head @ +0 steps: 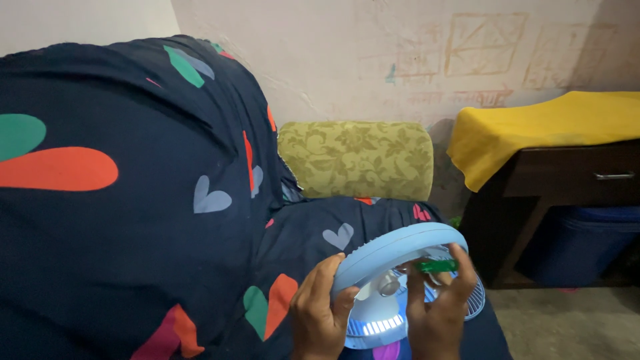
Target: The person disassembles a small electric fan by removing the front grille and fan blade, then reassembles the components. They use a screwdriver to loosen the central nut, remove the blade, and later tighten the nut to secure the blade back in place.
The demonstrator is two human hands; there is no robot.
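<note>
Here, a person's left hand [320, 313] gripped the rim of a pale blue fan [393, 280], fingers curled over its left edge, while the right hand [437, 313] pinched a small green tool [437, 265] at the fan's open front, just beside the hub [389, 285]. The fan was held tilted above a seat draped in a dark cover [133, 220] (printed with hearts in red, green and grey). A strip of light glowed low on the fan's body. Behind stood an olive patterned cushion [357, 159]; to the right, a yellow cloth [540, 130] lay over a dark wooden cabinet [567, 180], with a blue bin [593, 243] beneath.
</note>
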